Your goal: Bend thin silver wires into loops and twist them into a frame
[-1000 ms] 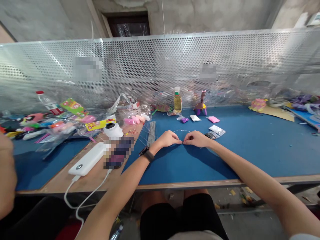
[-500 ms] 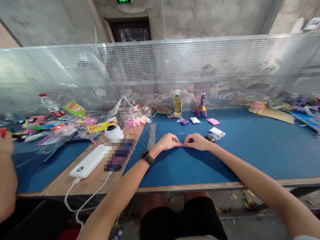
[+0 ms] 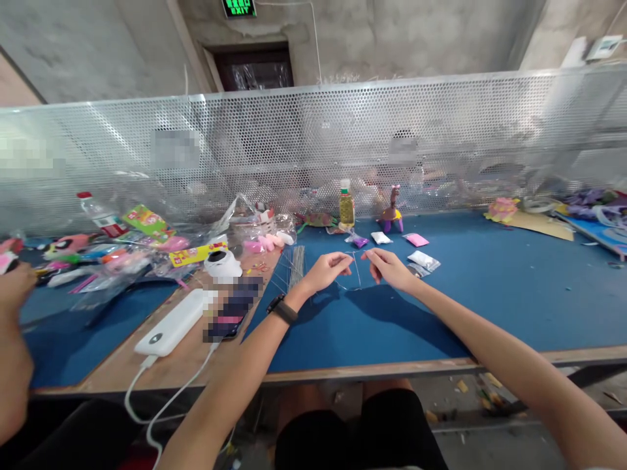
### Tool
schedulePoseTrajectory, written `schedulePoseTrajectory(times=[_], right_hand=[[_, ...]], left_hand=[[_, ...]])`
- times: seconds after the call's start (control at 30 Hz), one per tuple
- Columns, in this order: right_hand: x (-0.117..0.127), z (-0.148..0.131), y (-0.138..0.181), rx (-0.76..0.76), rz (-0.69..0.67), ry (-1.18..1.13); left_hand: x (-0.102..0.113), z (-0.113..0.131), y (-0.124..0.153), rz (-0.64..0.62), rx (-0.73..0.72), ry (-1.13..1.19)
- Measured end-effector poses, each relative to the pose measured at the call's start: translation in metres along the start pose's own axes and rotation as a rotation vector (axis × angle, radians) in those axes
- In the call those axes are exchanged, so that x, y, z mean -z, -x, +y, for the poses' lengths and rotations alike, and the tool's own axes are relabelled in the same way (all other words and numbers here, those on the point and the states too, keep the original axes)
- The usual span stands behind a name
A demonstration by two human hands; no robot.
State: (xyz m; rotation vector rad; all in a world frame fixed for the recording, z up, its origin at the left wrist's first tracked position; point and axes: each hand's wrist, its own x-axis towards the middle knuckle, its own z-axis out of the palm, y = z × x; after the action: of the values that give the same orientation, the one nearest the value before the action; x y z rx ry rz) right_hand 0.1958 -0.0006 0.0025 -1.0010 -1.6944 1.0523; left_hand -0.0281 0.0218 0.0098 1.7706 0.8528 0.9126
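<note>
So the blue mat (image 3: 499,294) has a bare wooden edge (image 3: 372,371) on the near side and a perforated metal screen (image 3: 304,137) along the far side, with a wide stretch of mat running right from the right forearm toward some cardboard (image 3: 539,224). Left is tighter: a bundle of wires (image 3: 296,266) lies just beside the left wrist, then a phone (image 3: 232,310) and a white power bank (image 3: 171,326). The thin bent wire (image 3: 357,269) is up between the hands, above the mat. Left hand (image 3: 328,271) has thumb and fingertips pinched together on it; right hand (image 3: 392,267) is loosely curled right next to it, can't tell if it's gripping. Readable text: just "EXIT" on the green sign (image 3: 239,6); the bottle (image 3: 102,214) label's too small.
</note>
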Motion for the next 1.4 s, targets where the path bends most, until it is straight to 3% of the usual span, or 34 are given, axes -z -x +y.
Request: schedulePoseTrajectory(times=[0.1, 0.27, 0.57, 0.7, 0.87, 1.0, 1.13, 1.27, 1.4], right_hand=[[-0.004, -0.001, 0.003, 0.009, 0.009, 0.038], [-0.005, -0.003, 0.005, -0.001, 0.053, 0.075], [-0.004, -0.006, 0.002, -0.115, -0.035, -0.138], [-0.004, -0.007, 0.007, 0.072, -0.004, 0.121], [0.001, -0.012, 0.012, 0.275, 0.046, 0.556], [0.009, -0.015, 0.012, 0.405, 0.015, 0.623], [0.013, -0.013, 0.013, 0.397, -0.045, 0.664], [0.006, -0.009, 0.009, 0.319, 0.039, 0.547], [-0.006, -0.007, 0.003, 0.055, 0.104, 0.099]], left_hand=[[-0.001, 0.005, 0.002, 0.014, 0.060, 0.175], [0.001, 0.006, 0.002, -0.008, 0.149, 0.272], [0.006, 0.015, 0.004, -0.268, 0.432, 0.552], [0.007, 0.022, 0.009, -0.363, 0.443, 0.597], [0.004, 0.020, 0.011, -0.377, 0.391, 0.574], [0.003, 0.020, 0.011, -0.373, 0.382, 0.525], [0.005, 0.018, 0.010, -0.406, 0.433, 0.480], [0.008, 0.015, 0.007, -0.384, 0.442, 0.514], [0.009, 0.013, 0.004, -0.309, 0.383, 0.609]])
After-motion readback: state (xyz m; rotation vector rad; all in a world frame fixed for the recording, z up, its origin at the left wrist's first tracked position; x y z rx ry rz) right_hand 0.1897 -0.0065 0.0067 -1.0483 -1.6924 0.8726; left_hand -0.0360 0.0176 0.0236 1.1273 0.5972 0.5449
